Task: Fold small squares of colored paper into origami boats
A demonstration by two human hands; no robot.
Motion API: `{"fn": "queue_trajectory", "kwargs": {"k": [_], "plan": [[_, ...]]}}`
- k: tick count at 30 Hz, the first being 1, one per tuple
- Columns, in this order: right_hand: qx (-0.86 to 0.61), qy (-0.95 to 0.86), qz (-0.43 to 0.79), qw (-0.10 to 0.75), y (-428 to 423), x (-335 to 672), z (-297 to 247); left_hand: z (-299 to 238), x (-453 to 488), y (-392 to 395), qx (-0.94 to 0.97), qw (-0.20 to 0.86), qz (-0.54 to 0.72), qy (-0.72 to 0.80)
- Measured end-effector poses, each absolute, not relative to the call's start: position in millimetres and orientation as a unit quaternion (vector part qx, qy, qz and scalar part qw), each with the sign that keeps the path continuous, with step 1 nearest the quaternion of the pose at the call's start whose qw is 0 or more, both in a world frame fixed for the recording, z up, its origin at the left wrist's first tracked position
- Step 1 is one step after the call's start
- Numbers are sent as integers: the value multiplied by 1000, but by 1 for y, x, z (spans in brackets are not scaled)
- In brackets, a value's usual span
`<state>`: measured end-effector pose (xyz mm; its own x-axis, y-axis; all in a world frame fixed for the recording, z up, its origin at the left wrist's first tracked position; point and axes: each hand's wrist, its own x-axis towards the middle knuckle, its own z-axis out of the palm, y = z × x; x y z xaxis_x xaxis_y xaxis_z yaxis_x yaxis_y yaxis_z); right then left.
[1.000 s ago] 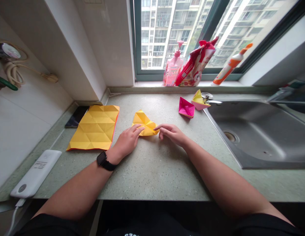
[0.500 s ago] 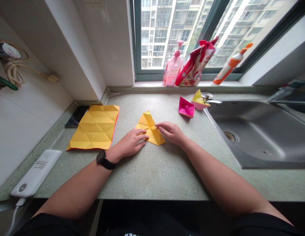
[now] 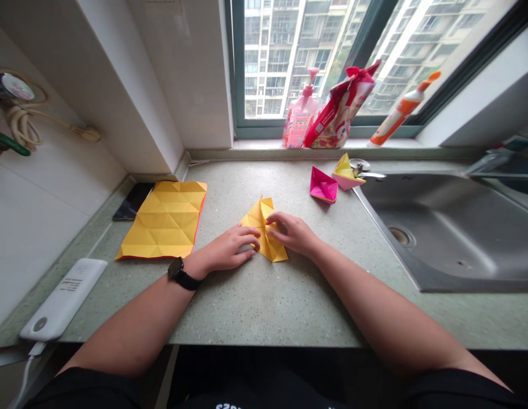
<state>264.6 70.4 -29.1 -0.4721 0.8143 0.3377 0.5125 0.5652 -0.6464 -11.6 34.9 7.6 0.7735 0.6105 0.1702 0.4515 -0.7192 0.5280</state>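
Observation:
A partly folded yellow origami paper lies on the counter between my hands, with creases running through its middle and a flap lifted along the centre. My left hand holds the paper's left side, its fingers bent over the edge and pressing on it. From the right, my right hand pinches the raised flap between thumb and fingers. My fingers cover parts of both sides of the paper.
Left on the counter lie creased yellow sheets, a dark phone and a white power bank. At the back right sit a magenta folded paper and a yellow-pink one, beside the sink. Bottles line the windowsill.
My right hand has lifted the paper's right side, so a flap now stands up along the middle and the outline has changed. My left hand has shifted slightly right.

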Motion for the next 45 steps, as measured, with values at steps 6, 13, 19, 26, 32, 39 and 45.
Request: {"fn": "queue_trajectory", "kwargs": {"k": [6, 13, 19, 26, 32, 39, 45], "plan": [[-345, -865, 213, 296, 73, 265, -32, 1, -7, 31, 864, 261, 222, 368], [-327, -880, 194, 284, 71, 263, -33, 0, -2, 27, 882, 195, 206, 375], [-345, -887, 163, 258, 69, 263, -33, -2, -1, 26, 910, 165, 190, 331], [-346, -901, 116, 234, 65, 264, -28, -7, 3, 26, 924, 145, 164, 314], [-385, -901, 65, 190, 60, 261, -23, -8, 4, 25, 924, 142, 142, 325], [-451, -883, 8, 131, 60, 250, -23, -13, 4, 27, 918, 160, 145, 334], [-497, -863, -31, 84, 69, 238, -19, -12, 4, 31, 918, 167, 153, 325]]}}
